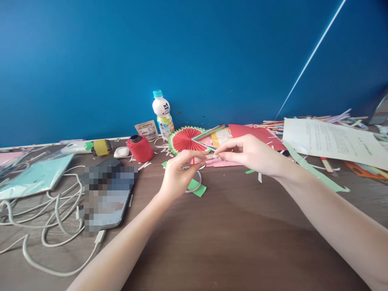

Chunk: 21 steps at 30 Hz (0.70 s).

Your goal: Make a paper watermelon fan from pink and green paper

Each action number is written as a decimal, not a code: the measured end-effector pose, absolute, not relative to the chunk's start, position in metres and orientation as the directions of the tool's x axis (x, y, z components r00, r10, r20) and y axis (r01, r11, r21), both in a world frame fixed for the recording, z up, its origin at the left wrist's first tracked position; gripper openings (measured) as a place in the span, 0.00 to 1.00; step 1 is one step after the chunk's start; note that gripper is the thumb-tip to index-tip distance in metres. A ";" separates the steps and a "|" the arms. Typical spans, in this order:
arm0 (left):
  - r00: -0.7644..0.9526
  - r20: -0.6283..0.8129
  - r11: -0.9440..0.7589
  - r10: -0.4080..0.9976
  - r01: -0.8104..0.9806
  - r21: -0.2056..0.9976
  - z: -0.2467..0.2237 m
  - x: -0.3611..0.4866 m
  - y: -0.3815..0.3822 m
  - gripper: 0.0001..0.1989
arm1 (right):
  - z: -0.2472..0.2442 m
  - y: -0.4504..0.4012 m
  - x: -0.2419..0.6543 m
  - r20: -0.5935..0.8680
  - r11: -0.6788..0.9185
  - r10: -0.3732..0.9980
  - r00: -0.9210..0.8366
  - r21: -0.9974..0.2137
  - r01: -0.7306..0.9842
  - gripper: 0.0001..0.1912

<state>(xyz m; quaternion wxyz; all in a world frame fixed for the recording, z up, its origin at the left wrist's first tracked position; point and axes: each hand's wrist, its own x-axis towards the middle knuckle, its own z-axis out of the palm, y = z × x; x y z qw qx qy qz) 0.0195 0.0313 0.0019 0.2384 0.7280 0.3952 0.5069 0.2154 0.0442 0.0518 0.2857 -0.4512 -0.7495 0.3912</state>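
Observation:
My left hand and my right hand are raised close together above the table, fingers pinched. A thin pale strip shows between their fingertips; its material is too small to make out. Just beyond the hands is a pleated red paper fan with a green and white rim, its lower edge partly hidden by my left hand. Beneath that hand a pale ring and a piece of green paper are on the table, both partly covered.
A drink bottle and a red roll stand behind, left of the fan. At left are a phone, white cables and a light-blue packet. Red paper, paper strips and a printed sheet lie at right.

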 end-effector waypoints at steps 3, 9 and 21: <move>0.170 0.558 -0.580 0.812 0.347 0.737 0.002 0.021 0.031 0.02 | 0.051 0.046 0.217 0.070 0.287 0.898 -0.434 -0.841 0.458 0.07; 0.187 0.578 -0.604 0.794 0.343 0.719 0.001 0.022 0.031 0.02 | 0.050 0.049 0.219 0.051 0.293 0.873 -0.485 -0.850 0.438 0.08; 0.208 0.538 -0.577 0.816 0.307 0.757 0.002 0.022 0.031 0.02 | 0.055 0.052 0.227 0.087 0.259 0.908 -0.409 -0.886 0.386 0.10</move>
